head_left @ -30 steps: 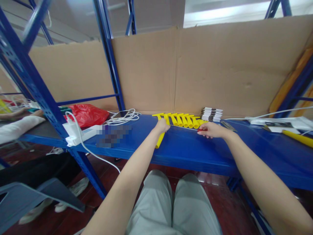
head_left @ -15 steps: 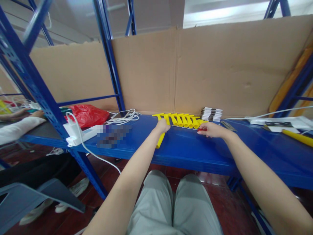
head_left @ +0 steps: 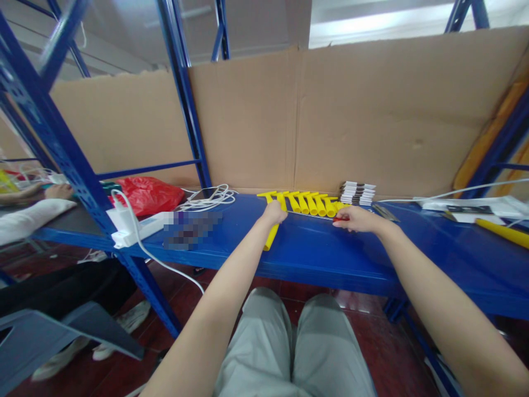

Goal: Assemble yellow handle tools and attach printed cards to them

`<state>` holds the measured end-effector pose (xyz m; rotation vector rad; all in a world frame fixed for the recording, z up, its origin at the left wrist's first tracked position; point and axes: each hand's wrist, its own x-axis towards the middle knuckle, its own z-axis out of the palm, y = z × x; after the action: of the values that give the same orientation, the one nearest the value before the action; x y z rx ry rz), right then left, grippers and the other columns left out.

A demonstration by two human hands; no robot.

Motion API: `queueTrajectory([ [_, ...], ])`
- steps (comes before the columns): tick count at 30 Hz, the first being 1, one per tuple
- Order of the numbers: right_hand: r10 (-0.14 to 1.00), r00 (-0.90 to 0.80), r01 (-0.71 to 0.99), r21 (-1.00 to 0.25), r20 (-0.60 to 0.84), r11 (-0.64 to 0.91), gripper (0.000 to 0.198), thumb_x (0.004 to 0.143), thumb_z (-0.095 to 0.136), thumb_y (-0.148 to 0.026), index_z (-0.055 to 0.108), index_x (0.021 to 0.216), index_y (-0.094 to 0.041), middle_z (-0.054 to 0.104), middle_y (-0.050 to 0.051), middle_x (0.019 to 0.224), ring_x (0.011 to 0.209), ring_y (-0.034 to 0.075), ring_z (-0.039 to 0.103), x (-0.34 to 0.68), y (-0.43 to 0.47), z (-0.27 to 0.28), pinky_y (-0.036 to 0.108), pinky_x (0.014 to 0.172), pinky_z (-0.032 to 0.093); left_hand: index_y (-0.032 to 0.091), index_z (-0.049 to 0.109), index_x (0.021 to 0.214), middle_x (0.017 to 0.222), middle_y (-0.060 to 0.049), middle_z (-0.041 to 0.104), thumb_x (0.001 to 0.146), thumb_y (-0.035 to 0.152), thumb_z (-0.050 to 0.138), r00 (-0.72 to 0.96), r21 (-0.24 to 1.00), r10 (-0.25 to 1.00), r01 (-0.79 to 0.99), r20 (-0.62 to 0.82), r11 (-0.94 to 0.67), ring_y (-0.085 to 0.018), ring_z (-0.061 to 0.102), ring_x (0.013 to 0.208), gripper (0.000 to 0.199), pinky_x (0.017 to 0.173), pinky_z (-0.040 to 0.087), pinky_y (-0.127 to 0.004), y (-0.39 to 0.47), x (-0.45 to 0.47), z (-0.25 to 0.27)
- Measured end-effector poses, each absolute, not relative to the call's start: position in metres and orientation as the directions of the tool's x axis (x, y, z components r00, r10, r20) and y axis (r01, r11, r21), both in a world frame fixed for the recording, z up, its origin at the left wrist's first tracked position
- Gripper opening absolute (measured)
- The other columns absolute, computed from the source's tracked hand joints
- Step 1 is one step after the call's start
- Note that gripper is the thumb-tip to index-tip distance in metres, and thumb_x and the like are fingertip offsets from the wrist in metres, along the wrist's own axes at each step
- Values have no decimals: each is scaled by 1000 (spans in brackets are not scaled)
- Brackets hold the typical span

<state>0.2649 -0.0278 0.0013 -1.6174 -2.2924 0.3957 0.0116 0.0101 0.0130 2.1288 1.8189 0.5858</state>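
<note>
Hardly anything has moved since the earlier frame: both my hands match it, and only the co-worker's hand [head_left: 59, 191], far off at nine o'clock, sits slightly differently. Left hand [head_left: 273, 214]: closed around a yellow tube [head_left: 270, 238], one end poking out at seven o'clock. Right hand [head_left: 356, 219], at three o'clock from it: thumb and finger pinched on what looks like a red-handled screwdriver [head_left: 340, 219], thin shaft running toward nine o'clock. Tip hidden by my left hand; cannot tell if it touches the tube. My judgement: grip the tube firmly, brace it on the blue bench [head_left: 314, 251], hold the shaft straight, push lightly; a skewed push could slip into my fingers. Yellow row [head_left: 313, 205] close at one o'clock, easily nudged. White stack [head_left: 357, 193] at twelve from my right hand.
</note>
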Motion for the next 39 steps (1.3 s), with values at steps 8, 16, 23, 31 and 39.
queueTrajectory([
  [8,944,-296,845,-420,149,331,34,72,64,-51,51,76,-19,58,1,61,52,13,54,267,-23,-5,24,47,41,2,68,98,92,-18,71,80,12,55,110,379,991,916,76,-131,-23,69,90,25,77,51,-23,5,12,18],
  [16,958,-276,847,-451,79,281,26,76,59,-43,50,75,-19,57,1,61,50,13,54,263,-29,-1,25,47,42,3,67,101,94,-18,71,78,9,55,122,408,987,900,101,-153,-23,68,93,27,78,51,-23,6,12,16],
  [23,945,-310,857,-399,104,325,29,75,57,-47,54,73,-19,59,2,60,53,14,54,265,-26,-1,26,52,42,2,68,101,92,-18,71,79,11,55,116,389,989,910,92,-143,-23,68,92,26,79,51,-24,6,12,16],
  [31,936,-315,838,-417,157,352,35,72,62,-53,53,74,-20,61,2,63,55,14,56,270,-20,-8,25,51,41,4,68,99,95,-18,71,78,13,57,111,375,990,917,92,-138,-23,68,93,25,77,51,-22,8,12,15],
  [39,941,-331,866,-373,75,334,35,79,53,-51,55,68,-19,60,4,59,54,15,55,264,-29,3,26,52,42,1,68,102,96,-18,71,79,8,52,124,397,988,905,94,-152,-23,68,92,29,77,51,-23,5,12,16],
])
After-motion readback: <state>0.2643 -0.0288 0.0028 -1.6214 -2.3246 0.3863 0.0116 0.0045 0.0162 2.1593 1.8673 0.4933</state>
